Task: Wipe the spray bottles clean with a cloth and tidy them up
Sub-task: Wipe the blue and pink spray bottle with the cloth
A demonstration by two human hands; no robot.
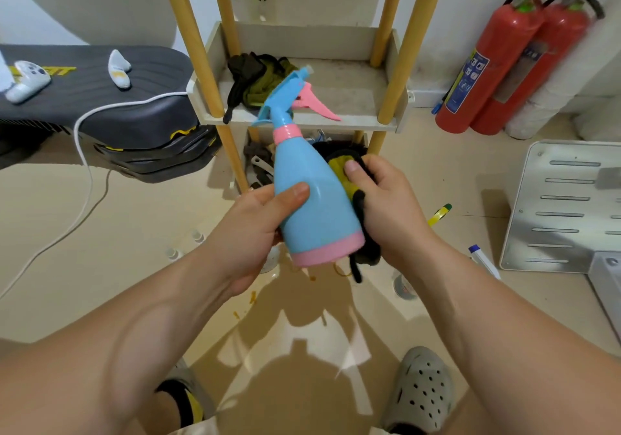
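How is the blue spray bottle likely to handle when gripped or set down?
Probably stiff: the bottle shows no dent under the left hand's grip. Likely light: that hand holds it tilted by its lower body. The wide pink base should resist tipping.

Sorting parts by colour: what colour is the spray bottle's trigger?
The trigger is pink, clearest in the head view.

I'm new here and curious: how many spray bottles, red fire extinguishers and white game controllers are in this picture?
Spray bottles: 1
Fire extinguishers: 2
Game controllers: 2
Total: 5
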